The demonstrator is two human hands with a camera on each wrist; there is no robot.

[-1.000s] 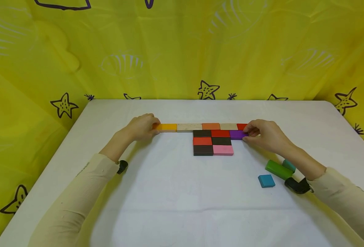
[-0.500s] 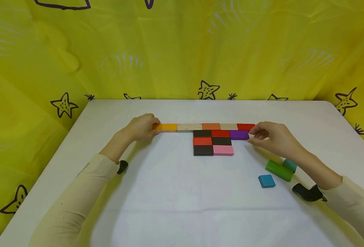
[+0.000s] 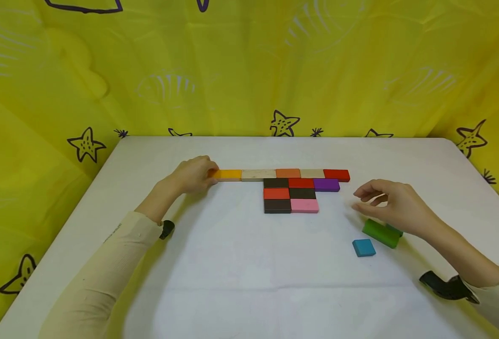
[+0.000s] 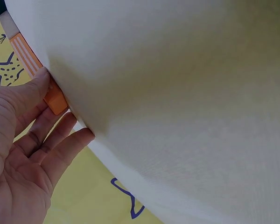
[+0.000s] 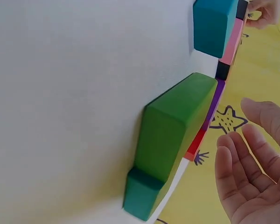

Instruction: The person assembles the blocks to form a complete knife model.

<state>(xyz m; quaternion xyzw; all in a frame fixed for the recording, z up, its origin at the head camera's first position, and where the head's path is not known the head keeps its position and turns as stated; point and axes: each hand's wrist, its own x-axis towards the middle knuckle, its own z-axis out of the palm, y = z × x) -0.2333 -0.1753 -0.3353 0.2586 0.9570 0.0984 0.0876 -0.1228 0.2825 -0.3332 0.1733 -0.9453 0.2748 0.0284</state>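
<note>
At the left end of a row of flat blocks, my left hand pinches an orange block; the thumb lies on its near side in the left wrist view. That row continues with a pale wooden block, a salmon one, another pale one and a red block. Below it sit shorter rows, including a purple block and a pink block. My right hand hovers with loosely bent fingers, holding nothing, above a green block and a partly hidden teal block.
A loose blue block lies on the near side of the green one. White cloth covers the table. A yellow patterned curtain stands behind the table's far edge. Each wrist wears a dark band.
My right hand has let go of the purple and red blocks' right end and moved right and nearer, over the green block. The left hand stays on the orange block.
</note>
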